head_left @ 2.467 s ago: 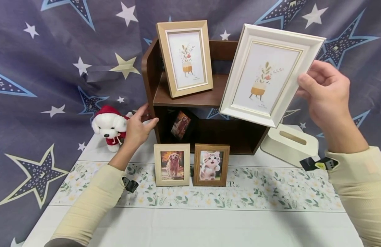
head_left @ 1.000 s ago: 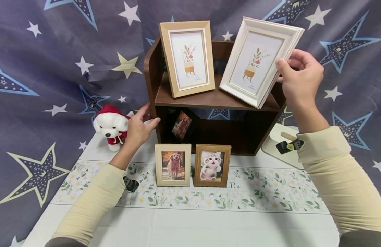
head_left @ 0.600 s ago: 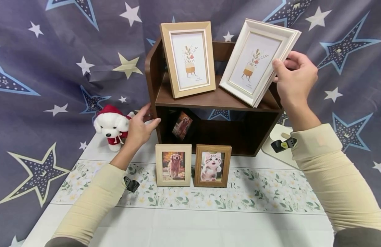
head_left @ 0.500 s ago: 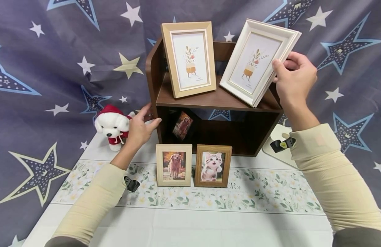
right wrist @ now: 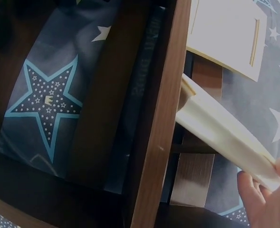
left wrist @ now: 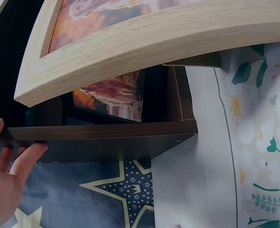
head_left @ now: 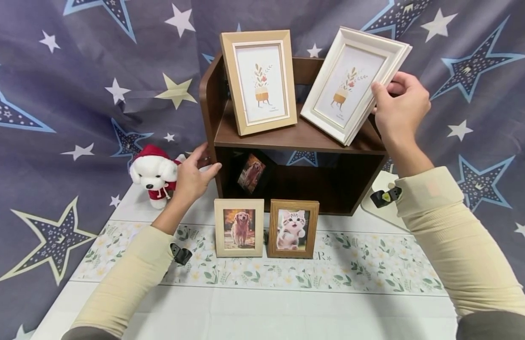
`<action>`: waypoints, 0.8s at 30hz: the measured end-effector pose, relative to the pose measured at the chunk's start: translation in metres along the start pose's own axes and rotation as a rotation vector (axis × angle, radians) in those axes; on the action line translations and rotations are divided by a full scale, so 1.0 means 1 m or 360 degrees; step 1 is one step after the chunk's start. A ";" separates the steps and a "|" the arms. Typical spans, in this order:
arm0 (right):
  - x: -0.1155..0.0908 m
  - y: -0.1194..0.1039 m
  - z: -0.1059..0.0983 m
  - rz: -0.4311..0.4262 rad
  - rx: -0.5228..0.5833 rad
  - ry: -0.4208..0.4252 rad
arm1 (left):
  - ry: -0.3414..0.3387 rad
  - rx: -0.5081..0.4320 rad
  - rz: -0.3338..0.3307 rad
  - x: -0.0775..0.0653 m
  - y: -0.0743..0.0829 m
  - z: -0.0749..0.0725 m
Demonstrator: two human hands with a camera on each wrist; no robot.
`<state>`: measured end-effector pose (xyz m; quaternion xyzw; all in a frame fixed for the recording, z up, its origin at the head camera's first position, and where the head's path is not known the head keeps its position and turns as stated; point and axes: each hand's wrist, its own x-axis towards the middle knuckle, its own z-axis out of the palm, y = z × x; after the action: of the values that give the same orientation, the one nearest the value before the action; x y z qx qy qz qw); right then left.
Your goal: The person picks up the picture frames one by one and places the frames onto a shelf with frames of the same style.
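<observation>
Dark blue cloth printed with stars is hung behind a white table, on which a brown bookcase is set. Over the right part of its upper board a white frame is held by the right hand; the frame's right edge is pinched in the grip, thumb in front. Its long axis is slanted from upper right to lower left, and its flower picture is turned to the front. Whether its lowest corner is touching the board cannot be told. The bookcase's left side panel is clasped in the grip of the left hand. On the same board, just beside the white frame, a tan frame is stood.

Much of the outline of a framed dog picture is lost in the dark lower compartment. A pale box is partly covered by the right sleeve. Print under the flowers is too small to be read. At the right wrist camera's border the right hand is cut off.
</observation>
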<state>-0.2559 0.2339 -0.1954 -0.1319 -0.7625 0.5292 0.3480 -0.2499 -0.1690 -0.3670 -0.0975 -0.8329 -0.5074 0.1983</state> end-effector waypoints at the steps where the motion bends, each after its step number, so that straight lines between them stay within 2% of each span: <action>1: 0.000 0.000 0.000 0.0007 -0.0001 -0.0001 | 0.0000 0.0003 0.0000 0.000 0.000 0.000; 12: 0.000 0.000 0.000 0.0013 0.0021 -0.0058 | 0.0015 0.0038 0.0016 -0.002 0.002 -0.001; 19: 0.001 0.002 -0.003 0.0070 0.0147 -0.0118 | 0.0003 -0.0005 0.0005 -0.001 0.002 0.000; 24: -0.003 0.004 -0.008 0.0083 0.0167 -0.0168 | 0.0011 0.0001 0.0007 -0.002 0.003 0.000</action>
<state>-0.2494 0.2393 -0.1986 -0.1052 -0.7472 0.5837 0.2999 -0.2474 -0.1677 -0.3653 -0.0977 -0.8322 -0.5069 0.2023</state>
